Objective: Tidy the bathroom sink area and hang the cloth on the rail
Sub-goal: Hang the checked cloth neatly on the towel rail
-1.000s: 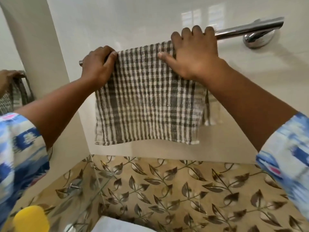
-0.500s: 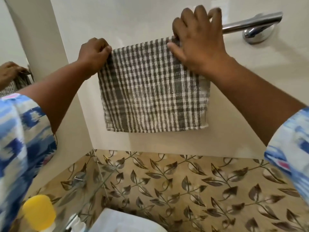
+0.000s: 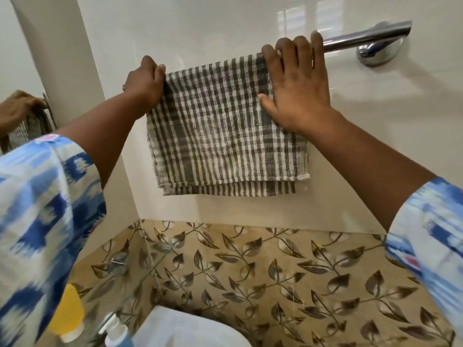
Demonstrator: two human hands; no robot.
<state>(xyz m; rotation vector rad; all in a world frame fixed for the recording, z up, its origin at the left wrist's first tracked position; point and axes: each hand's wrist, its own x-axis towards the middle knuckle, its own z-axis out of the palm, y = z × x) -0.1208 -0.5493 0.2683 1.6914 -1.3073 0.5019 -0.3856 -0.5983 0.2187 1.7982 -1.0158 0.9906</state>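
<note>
Checked cloth (image 3: 225, 131) draped over chrome rail (image 3: 360, 40) on white wall, folded, back layer hanging just lower. Left hand (image 3: 146, 82) pinching cloth's upper left corner at the rail. Right hand (image 3: 298, 88) spread flat on upper right edge, fingertips curled over rail.

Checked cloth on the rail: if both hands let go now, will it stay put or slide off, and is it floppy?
The checked cloth is probably thin and floppy: it drapes in soft layers over the rail. Its two lower edges hang unevenly, so it may creep toward the longer side on smooth chrome. The left hand pinches one corner and the right hand presses it flat; release gently.
</note>
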